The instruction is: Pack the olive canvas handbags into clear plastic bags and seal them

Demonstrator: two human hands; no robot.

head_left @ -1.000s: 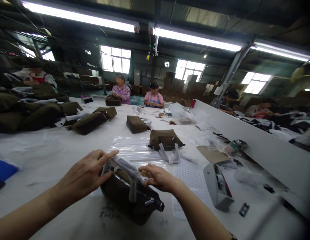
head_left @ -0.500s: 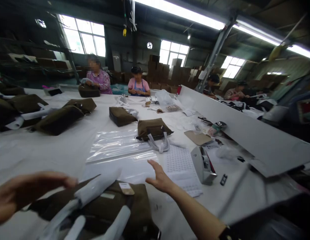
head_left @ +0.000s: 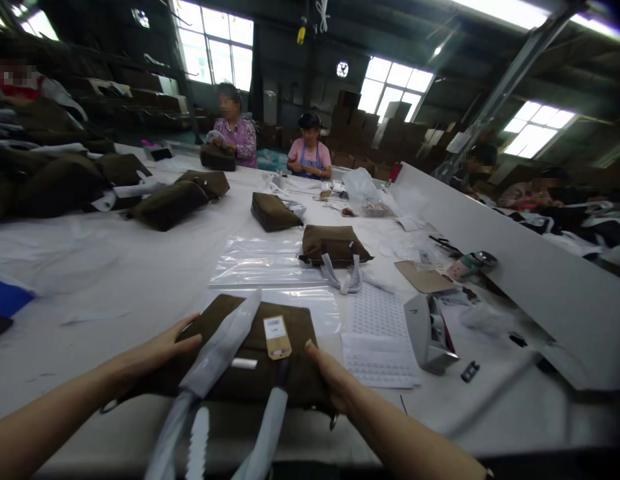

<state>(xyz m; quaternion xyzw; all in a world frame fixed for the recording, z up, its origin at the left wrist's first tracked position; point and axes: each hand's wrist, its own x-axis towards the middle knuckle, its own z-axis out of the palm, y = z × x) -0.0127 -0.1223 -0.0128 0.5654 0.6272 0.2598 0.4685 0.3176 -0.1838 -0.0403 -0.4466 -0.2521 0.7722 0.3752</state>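
An olive-brown handbag [head_left: 220, 383] lies before me at the near edge of the table, its handles [head_left: 270, 427] wrapped in pale plastic and hanging toward me. A paper hang tag [head_left: 277, 337] rests on its upper face. My left hand [head_left: 167, 347] grips the bag's left end, the thumb on top and part of the fingers hidden. At the opposite end my right hand [head_left: 333, 377] holds the side, thumb along the edge. Just beyond are flat clear plastic bags [head_left: 260, 257] and a second olive handbag [head_left: 335, 243] with wrapped handles.
Printed sheets [head_left: 380, 340] and a grey-white dispenser box [head_left: 427, 337] stand to the right, near a low white partition [head_left: 490, 267]. More olive bags [head_left: 65, 180] are heaped at the far left. Two co-workers [head_left: 310, 150] sit across the table.
Both hands, which were apart from the bag and spread, have come onto its two ends. The bag now sits straighter and farther from me. The view has swung left.
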